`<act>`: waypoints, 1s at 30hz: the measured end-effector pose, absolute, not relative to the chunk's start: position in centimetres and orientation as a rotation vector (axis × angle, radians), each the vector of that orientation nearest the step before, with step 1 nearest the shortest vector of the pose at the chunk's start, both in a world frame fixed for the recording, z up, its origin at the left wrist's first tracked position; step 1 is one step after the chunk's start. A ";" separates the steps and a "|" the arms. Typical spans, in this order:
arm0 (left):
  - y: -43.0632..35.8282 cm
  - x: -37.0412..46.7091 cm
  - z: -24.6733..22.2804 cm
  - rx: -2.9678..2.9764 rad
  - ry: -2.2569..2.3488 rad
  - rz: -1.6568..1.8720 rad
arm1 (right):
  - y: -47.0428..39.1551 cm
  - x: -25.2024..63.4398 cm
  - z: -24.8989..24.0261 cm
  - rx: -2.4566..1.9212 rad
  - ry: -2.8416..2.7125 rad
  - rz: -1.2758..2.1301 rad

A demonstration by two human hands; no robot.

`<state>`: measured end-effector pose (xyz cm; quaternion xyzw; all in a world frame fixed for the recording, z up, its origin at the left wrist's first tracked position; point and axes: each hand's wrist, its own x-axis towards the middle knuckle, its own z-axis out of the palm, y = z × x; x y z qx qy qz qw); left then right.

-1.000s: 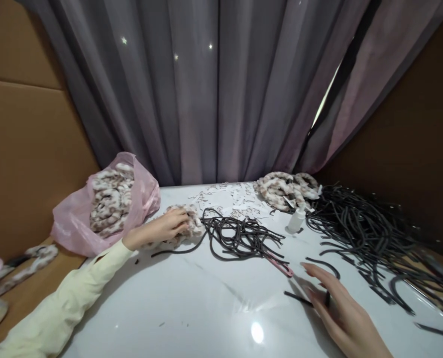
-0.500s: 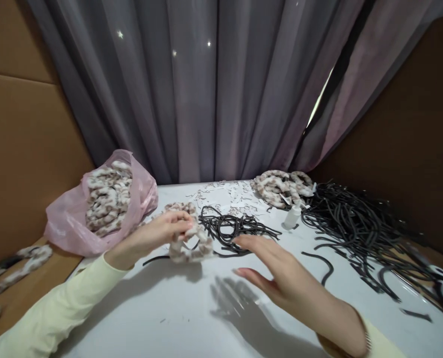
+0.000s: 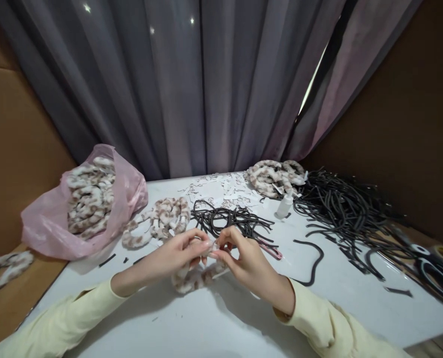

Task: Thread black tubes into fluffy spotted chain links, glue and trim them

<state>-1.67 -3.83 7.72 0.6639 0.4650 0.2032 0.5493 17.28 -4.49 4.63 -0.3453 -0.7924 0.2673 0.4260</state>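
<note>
My left hand [image 3: 186, 250] and my right hand [image 3: 240, 251] meet over the table, each closed in a pinch on a fluffy white-and-brown plush loop [image 3: 197, 280]. The loop hangs just below my fingers. Its pinched ends sit between my fingertips, where the detail is too small to make out. Behind my left hand lies a bunch of similar plush loops [image 3: 169, 214]. Just beyond my fingers a loose tangle of black cords [image 3: 229, 219] rests on the white table [image 3: 162, 328].
A pink plastic bag [image 3: 130, 191] full of plush pieces stands at left. More plush loops [image 3: 264, 179] lie at the back, near a small white bottle [image 3: 284, 206]. On the right are a large heap of black cords [image 3: 341, 214] and scissors [image 3: 436, 278]. Curtains [image 3: 176, 99] hang behind.
My right hand has moved left to join my left hand and now pinches the plush loop too. The loop has come nearer to me, and the view has shifted slightly.
</note>
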 end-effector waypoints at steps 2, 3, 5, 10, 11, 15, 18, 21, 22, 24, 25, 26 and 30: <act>-4.0 -1.4 7.6 1.696 1.110 0.484 | -4.4 17.3 4.3 -0.869 -1.997 0.663; -4.0 -1.4 7.6 1.752 1.119 0.494 | -4.4 17.4 4.2 -0.873 -1.999 0.668; -4.2 -1.3 7.4 1.840 1.141 0.514 | -4.3 17.4 4.1 -0.883 -1.983 0.697; -4.4 -1.3 6.9 1.994 1.169 0.587 | -4.1 17.5 4.1 -0.908 -1.969 0.761; -4.5 -1.3 6.8 2.007 1.167 0.598 | -4.0 17.5 4.1 -0.910 -1.979 0.755; -4.7 -1.2 6.5 2.031 1.176 0.618 | -4.0 17.5 3.9 -0.893 -2.006 0.695; -4.8 -1.2 6.5 1.983 1.193 0.602 | -4.2 17.3 3.6 -0.843 -2.036 0.616; -4.6 -1.1 6.8 1.829 1.226 0.553 | -4.4 17.1 3.4 -0.765 -2.066 0.433; -4.5 -1.0 6.9 1.780 1.230 0.549 | -4.4 17.0 3.3 -0.739 -2.076 0.347; -4.1 -1.0 6.9 1.700 1.206 0.562 | -4.5 16.9 3.2 -0.680 -2.111 0.146; -3.8 -1.1 6.9 1.659 1.184 0.571 | -4.5 17.0 3.2 -0.640 -2.136 0.040; -3.6 -1.1 6.8 1.611 1.159 0.575 | -4.4 17.0 3.2 -0.592 -2.158 -0.059; -3.2 -1.4 6.3 1.390 1.048 0.570 | -4.1 17.4 3.3 -0.359 -2.168 -0.324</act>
